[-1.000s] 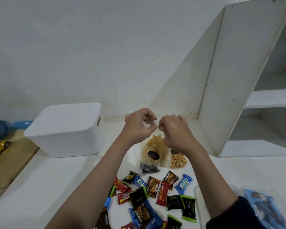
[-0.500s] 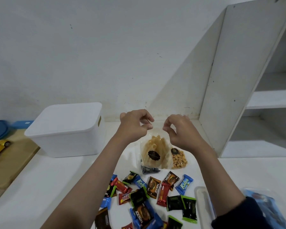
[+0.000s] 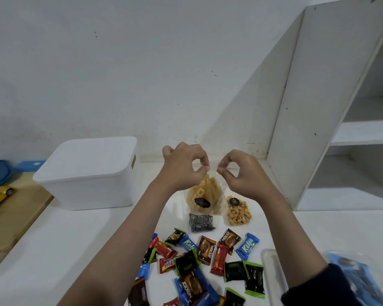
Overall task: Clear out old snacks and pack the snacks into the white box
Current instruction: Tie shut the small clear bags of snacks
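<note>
A clear bag of long yellow crackers (image 3: 205,195) hangs in the air over the far middle of the white bench (image 3: 53,250). The left hand (image 3: 182,168) pinches one top corner of the bag between thumb and finger, and the right hand (image 3: 243,173) pinches the other corner. It looks like the person is checking this bag or getting it ready to pack. Just right of it lies a small bag of nuts (image 3: 239,212), and just near of it a black and white swirly packet (image 3: 200,222). Nearer still is a pile of little wrapped snacks (image 3: 206,259). The white box (image 3: 89,173) sits far to the left with its lid on, well apart from the bag. So next the lid has to come off, and that needs a free hand. Then the bag can go in.
</note>
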The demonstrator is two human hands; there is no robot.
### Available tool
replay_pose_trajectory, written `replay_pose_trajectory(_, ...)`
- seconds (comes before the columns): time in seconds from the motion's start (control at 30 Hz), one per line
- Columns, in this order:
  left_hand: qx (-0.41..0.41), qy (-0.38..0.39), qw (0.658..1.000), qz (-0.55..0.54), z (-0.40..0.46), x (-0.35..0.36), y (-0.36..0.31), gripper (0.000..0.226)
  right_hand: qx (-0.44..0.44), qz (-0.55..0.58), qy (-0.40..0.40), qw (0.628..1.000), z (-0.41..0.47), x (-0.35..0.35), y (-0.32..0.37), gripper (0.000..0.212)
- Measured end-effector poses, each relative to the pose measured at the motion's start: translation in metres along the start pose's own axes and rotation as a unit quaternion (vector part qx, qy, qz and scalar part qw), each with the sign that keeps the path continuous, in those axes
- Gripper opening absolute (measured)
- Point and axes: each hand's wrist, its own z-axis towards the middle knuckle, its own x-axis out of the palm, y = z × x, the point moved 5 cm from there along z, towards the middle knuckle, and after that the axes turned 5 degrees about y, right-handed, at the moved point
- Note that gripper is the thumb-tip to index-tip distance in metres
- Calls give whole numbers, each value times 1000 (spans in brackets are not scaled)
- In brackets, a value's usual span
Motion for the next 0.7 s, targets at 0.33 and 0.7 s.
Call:
replay_pose_trajectory(0.33,-4,10,1000,4,-2,3,2,9,-21,8,-33,999,-1,3,2,18)
replay_pose_trajectory(0.7,16,-20,1000,-14,-5,0,2,13,34,106,-66,992,-4,-1,-13,13)
